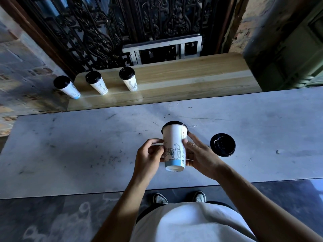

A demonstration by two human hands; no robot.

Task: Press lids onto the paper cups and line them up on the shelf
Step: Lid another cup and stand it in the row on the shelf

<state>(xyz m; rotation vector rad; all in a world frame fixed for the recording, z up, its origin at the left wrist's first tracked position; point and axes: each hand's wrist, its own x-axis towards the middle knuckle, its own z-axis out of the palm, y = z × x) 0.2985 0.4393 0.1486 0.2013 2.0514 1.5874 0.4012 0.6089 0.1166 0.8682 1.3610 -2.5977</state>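
Head view: both hands, left hand (148, 155) and right hand (201, 154), clasp the lidded paper cup (173, 147) tipped forward, so level it before joining the 3 lidded cups (95, 82) on the wooden shelf (192, 74)

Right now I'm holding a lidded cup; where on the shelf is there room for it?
The wooden shelf is bare from the third lidded cup rightward to its far end. The left end is crowded: three cups stand there in a row.

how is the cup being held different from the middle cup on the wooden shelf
The held cup is gripped by the left hand and right hand above the grey table; the middle shelf cup stands free on the wooden shelf. The held cup tilts bottom-toward-camera. Both carry black lids.
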